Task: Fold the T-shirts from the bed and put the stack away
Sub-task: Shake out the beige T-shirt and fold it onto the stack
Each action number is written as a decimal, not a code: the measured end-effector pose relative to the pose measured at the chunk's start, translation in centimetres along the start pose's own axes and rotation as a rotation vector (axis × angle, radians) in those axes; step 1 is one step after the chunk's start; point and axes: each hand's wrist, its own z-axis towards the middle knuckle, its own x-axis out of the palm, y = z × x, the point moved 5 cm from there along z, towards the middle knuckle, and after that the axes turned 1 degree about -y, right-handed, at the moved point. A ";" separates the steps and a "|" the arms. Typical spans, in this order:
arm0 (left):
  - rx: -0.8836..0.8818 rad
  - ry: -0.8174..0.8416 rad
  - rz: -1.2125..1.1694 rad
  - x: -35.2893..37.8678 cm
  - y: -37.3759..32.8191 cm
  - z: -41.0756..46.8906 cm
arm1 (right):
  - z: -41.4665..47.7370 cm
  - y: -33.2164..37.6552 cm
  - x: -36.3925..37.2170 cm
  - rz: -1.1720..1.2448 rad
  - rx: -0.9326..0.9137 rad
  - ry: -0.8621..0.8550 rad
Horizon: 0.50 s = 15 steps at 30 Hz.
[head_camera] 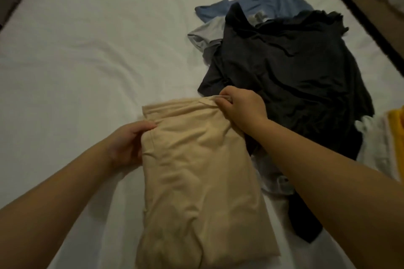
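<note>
Beige shirt (196, 170) lies folded into a long narrow strip on the bed (87, 50), running from just below me out toward the middle of the white sheet. My left hand (129, 144) grips its left edge near the far end, with the thumb on top of the cloth and the other fingers hidden behind it. My right hand (242, 107) pinches the far right corner, fingers curled round a small bunch of fabric.

Just to the right, a loose pile touches the strip. A black shirt (295, 72) is spread on top, with a grey shirt (205, 35) and a blue shirt (273, 0) showing behind it. White cloth (376, 146) and something yellow (396, 124) sit at the right edge.
</note>
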 end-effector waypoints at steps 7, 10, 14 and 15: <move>0.500 -0.355 -0.045 0.6 -0.9 -0.2 | 0.0 -0.7 0.6 0.113 0.240 -0.027; 0.488 -0.470 -0.157 0.2 0.8 -1.3 | -2.5 -0.6 0.0 0.372 0.381 -0.015; 0.534 -0.419 0.004 1.7 4.6 -6.1 | -11.3 0.5 -2.2 0.360 0.400 -0.093; 0.522 -0.426 -0.010 2.1 6.0 -7.6 | -14.1 0.9 -2.6 0.347 0.418 -0.100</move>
